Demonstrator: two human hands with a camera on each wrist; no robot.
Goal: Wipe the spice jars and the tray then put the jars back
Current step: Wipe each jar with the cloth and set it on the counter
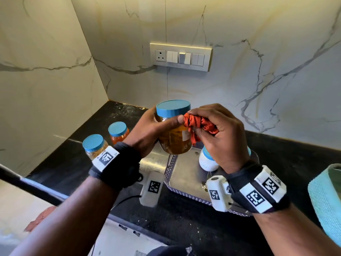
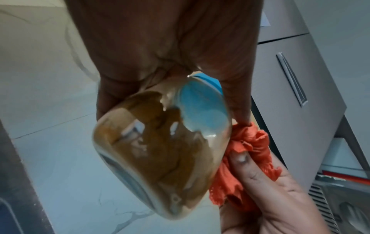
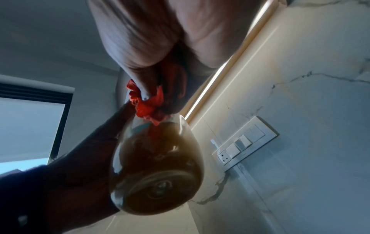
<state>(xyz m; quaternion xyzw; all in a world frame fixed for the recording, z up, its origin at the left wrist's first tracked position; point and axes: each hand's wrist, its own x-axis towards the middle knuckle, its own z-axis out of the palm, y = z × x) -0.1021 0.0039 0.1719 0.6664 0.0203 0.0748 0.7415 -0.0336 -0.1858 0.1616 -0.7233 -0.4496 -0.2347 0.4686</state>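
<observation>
From the head view, the left hand [image 1: 147,132] is wrapped around a clear jar of yellow-brown spice [image 1: 175,137] with a blue lid, held up off the black countertop [image 1: 184,218], thumb across the front. The right hand [image 1: 221,133] has a bunched-up orange cloth [image 1: 199,124] clenched in its fingers, pressed against the jar's side at about 3 o'clock. Directly under the jar sits the shiny metal tray [image 1: 184,174], with a white blue-lidded jar [image 1: 207,161] still standing on it, mostly behind the right hand. Off the tray, around 9 o'clock, two more blue-lidded jars stand on the counter: an orange-red spice jar [image 1: 119,133] and a brownish one [image 1: 95,146] nearer the left wrist. A switch plate [image 1: 180,57] is on the marble wall at 12 o'clock.

Left wrist view is blurry: the jar [image 2: 160,155] is tilted in the palm, and the cloth [image 2: 248,158] touches it at 3 o'clock, pinched by the right hand's fingers [image 2: 250,171].

Right wrist view looks up at the jar's base [image 3: 158,171], with the cloth [image 3: 148,107] squeezed against its top edge at 12 o'clock.
</observation>
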